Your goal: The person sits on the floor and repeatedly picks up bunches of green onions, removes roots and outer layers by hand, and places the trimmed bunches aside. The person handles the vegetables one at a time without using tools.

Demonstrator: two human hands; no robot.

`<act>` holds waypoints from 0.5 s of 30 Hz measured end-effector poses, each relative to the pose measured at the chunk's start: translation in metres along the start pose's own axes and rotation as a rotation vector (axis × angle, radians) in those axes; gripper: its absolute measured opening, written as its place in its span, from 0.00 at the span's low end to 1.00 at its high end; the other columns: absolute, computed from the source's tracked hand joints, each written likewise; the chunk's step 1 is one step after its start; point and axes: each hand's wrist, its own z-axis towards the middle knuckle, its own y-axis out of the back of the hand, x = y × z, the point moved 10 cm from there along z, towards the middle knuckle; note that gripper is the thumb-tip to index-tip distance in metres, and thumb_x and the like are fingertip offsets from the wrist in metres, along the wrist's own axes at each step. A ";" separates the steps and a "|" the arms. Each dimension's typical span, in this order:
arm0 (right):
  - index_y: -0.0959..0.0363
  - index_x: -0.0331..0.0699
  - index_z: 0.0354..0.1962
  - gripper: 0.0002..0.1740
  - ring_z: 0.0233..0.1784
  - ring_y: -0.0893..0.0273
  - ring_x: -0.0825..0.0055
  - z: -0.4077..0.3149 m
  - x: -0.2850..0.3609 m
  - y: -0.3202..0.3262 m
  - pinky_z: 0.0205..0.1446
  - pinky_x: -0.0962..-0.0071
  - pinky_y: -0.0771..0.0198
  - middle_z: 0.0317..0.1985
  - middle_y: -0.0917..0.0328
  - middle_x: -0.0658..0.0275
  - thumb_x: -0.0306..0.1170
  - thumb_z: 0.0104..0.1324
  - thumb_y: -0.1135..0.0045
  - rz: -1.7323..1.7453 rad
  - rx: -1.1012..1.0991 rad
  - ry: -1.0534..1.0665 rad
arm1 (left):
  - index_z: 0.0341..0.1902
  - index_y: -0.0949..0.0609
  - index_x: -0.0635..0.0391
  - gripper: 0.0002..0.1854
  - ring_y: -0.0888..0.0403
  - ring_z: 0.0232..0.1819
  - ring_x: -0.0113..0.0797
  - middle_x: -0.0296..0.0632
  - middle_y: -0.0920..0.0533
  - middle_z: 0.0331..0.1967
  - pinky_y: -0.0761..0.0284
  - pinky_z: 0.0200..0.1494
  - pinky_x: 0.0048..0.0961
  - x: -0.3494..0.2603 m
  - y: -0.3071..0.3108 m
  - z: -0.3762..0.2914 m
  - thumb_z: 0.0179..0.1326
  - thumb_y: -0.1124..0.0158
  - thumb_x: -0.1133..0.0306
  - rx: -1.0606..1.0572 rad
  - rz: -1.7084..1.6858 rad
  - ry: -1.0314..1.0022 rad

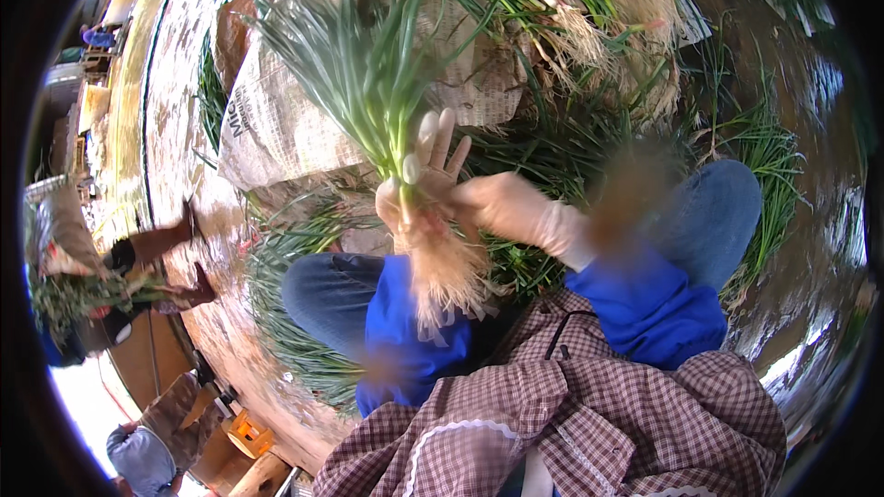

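Note:
My left hand [421, 183], in a pale glove, is raised in front of me with a bunch of green onions [387, 110] lying against its palm. The thumb and fingers are partly spread around the stalks. Long green leaves fan up and away, while the pale roots [449, 269] hang down over my blue sleeve. My right hand [507, 214], gloved too and blurred, reaches in from the right to the base of the bunch. Its fingertips are partly hidden by the roots, so whether they grip anything is unclear.
A woven plastic sack [290, 131] with printing lies ahead, with a pile of green onions [587, 21] at its right. More green onions [290, 310] lie around my knees on the wet floor [808, 172]. At left, a person [83, 317] carries greenery; another person [141, 459] is below, near a yellow crate [250, 435].

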 end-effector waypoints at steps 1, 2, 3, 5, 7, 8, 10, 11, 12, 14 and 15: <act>0.22 0.43 0.45 0.12 0.39 0.19 0.65 -0.004 -0.021 0.012 0.47 0.71 0.25 0.37 0.18 0.59 0.37 0.67 0.45 -0.140 0.037 -0.153 | 0.63 0.30 0.58 0.31 0.27 0.61 0.59 0.59 0.30 0.64 0.29 0.62 0.57 -0.006 0.010 -0.001 0.54 0.39 0.60 -0.050 0.154 -0.023; 0.22 0.40 0.42 0.11 0.38 0.20 0.67 -0.013 -0.042 0.036 0.47 0.71 0.26 0.34 0.18 0.60 0.36 0.70 0.49 -0.326 0.021 -0.241 | 0.57 0.28 0.59 0.27 0.24 0.57 0.54 0.59 0.28 0.61 0.26 0.59 0.53 0.000 0.013 -0.001 0.54 0.40 0.61 -0.089 0.156 0.048; 0.21 0.44 0.34 0.08 0.33 0.19 0.64 -0.025 -0.063 0.073 0.39 0.68 0.23 0.31 0.20 0.59 0.37 0.62 0.42 -0.292 -0.222 -0.293 | 0.52 0.26 0.61 0.23 0.22 0.53 0.49 0.59 0.26 0.59 0.22 0.56 0.48 0.007 0.015 -0.001 0.54 0.40 0.63 -0.125 0.157 0.123; 0.20 0.42 0.38 0.10 0.34 0.17 0.69 -0.038 -0.066 0.115 0.38 0.74 0.22 0.35 0.17 0.60 0.38 0.65 0.41 -0.103 -0.502 -0.452 | 0.48 0.25 0.63 0.18 0.18 0.47 0.42 0.60 0.24 0.56 0.18 0.51 0.44 0.024 0.023 -0.001 0.54 0.41 0.67 -0.094 0.084 0.291; 0.21 0.42 0.41 0.11 0.33 0.18 0.74 -0.026 -0.030 0.126 0.37 0.75 0.22 0.35 0.16 0.62 0.38 0.66 0.40 -0.099 -0.661 -0.205 | 0.49 0.26 0.65 0.17 0.18 0.42 0.39 0.59 0.24 0.56 0.18 0.46 0.39 0.043 0.042 -0.001 0.56 0.43 0.74 -0.076 0.179 0.436; 0.22 0.42 0.43 0.15 0.32 0.18 0.75 -0.007 -0.017 0.112 0.35 0.75 0.23 0.34 0.17 0.63 0.41 0.64 0.38 -0.054 -0.550 -0.219 | 0.52 0.26 0.65 0.20 0.18 0.41 0.37 0.53 0.22 0.53 0.20 0.46 0.31 0.045 0.037 -0.005 0.54 0.41 0.74 -0.090 0.372 0.502; 0.23 0.39 0.47 0.18 0.33 0.25 0.80 0.030 -0.011 0.062 0.41 0.78 0.27 0.30 0.22 0.65 0.40 0.64 0.38 -0.341 -0.100 -0.442 | 0.53 0.26 0.65 0.22 0.17 0.36 0.36 0.49 0.19 0.44 0.19 0.39 0.28 0.043 0.050 -0.010 0.52 0.39 0.73 -0.082 0.464 0.431; 0.23 0.39 0.46 0.18 0.32 0.26 0.79 0.040 -0.024 0.050 0.41 0.77 0.27 0.30 0.22 0.64 0.41 0.64 0.39 -0.470 -0.062 -0.358 | 0.52 0.25 0.65 0.23 0.16 0.31 0.37 0.48 0.17 0.38 0.17 0.34 0.27 0.044 0.046 -0.010 0.50 0.38 0.72 -0.103 0.520 0.396; 0.23 0.39 0.45 0.17 0.32 0.26 0.79 0.046 -0.036 0.033 0.40 0.76 0.28 0.30 0.23 0.64 0.41 0.64 0.40 -0.588 -0.016 -0.267 | 0.55 0.26 0.66 0.26 0.15 0.35 0.42 0.50 0.17 0.39 0.16 0.39 0.31 0.047 0.056 -0.013 0.48 0.39 0.75 -0.093 0.544 0.483; 0.23 0.38 0.42 0.14 0.31 0.27 0.78 0.034 -0.047 0.052 0.37 0.75 0.28 0.29 0.24 0.67 0.40 0.67 0.43 0.225 -0.181 -0.402 | 0.56 0.28 0.66 0.27 0.15 0.38 0.44 0.52 0.17 0.41 0.16 0.43 0.36 0.051 0.056 -0.016 0.46 0.41 0.78 -0.120 0.393 0.496; 0.23 0.36 0.38 0.13 0.28 0.29 0.82 0.030 -0.039 0.070 0.32 0.78 0.31 0.27 0.26 0.70 0.38 0.68 0.45 0.443 -0.276 -0.329 | 0.59 0.30 0.67 0.31 0.15 0.40 0.47 0.54 0.17 0.43 0.16 0.47 0.41 0.058 0.051 -0.017 0.46 0.43 0.78 -0.122 0.267 0.524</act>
